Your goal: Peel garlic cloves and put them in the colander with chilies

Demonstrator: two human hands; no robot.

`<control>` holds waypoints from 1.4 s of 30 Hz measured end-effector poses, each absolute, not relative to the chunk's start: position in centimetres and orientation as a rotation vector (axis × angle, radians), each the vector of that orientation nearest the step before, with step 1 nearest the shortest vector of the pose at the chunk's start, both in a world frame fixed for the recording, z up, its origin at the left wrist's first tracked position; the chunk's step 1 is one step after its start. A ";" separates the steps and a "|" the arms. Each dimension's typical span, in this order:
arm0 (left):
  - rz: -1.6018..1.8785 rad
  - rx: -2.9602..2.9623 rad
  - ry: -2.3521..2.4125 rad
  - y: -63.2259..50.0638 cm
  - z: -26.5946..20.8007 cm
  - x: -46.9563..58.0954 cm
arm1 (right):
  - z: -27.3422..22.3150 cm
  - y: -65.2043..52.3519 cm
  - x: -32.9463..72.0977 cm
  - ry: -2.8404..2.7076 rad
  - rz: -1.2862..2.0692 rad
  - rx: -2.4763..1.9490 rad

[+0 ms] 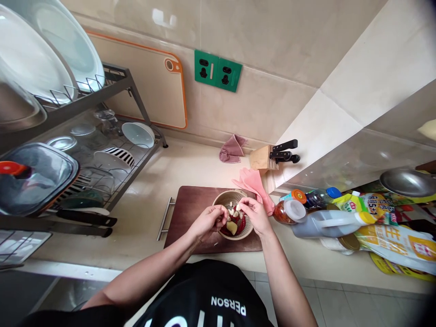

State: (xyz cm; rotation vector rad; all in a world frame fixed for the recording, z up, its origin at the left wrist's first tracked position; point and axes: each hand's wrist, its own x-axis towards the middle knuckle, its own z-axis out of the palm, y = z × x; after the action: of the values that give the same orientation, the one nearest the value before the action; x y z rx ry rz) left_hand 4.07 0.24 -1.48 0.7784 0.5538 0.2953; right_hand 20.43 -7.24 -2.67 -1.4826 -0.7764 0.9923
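Note:
A beige woven-look basket (pixel 235 237) rests on a dark reddish-brown cutting board (pixel 189 204). Inside it lie several white garlic cloves (pixel 232 211), red chili peppers (pixel 241 224) and a yellowish slice, probably ginger (pixel 232 228). Over the basket's left rim, my left hand (pixel 211 220) has its fingers pinched together; what they hold, if anything, is too small to make out. My right hand (pixel 255 213) is above the right side of the basket, thumb and finger closed on a pale garlic clove (pixel 238 207).
Behind the board are pink rubber gloves (pixel 252 182), a knife block (pixel 261 158) and a folded cloth (pixel 232 149). A dish rack (pixel 132 91) with plates and bowls stands left. Bottles, jars and packets, including a large jug (pixel 327 223), crowd the right.

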 end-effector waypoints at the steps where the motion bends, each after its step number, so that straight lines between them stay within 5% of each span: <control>1: 0.302 0.806 0.569 0.2 -1.4 4.4 | -2.2 -7.5 20.3 -0.700 1.064 -1.412; 12: 0.391 0.973 0.501 -0.4 -1.2 5.7 | -0.2 -8.3 18.6 -0.875 1.176 -1.351; 23: 0.329 0.827 0.419 0.1 -0.6 4.6 | -0.3 -9.4 18.7 -0.450 1.276 -1.048; 42: 0.242 1.267 0.436 -0.5 0.2 4.6 | -0.1 -10.0 18.1 -0.704 1.026 -1.208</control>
State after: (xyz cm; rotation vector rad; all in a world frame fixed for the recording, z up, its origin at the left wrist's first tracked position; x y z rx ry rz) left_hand 4.62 -0.51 0.19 1.2674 0.4357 0.2424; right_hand 18.08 -9.97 -0.06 -1.2082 -0.7044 1.0258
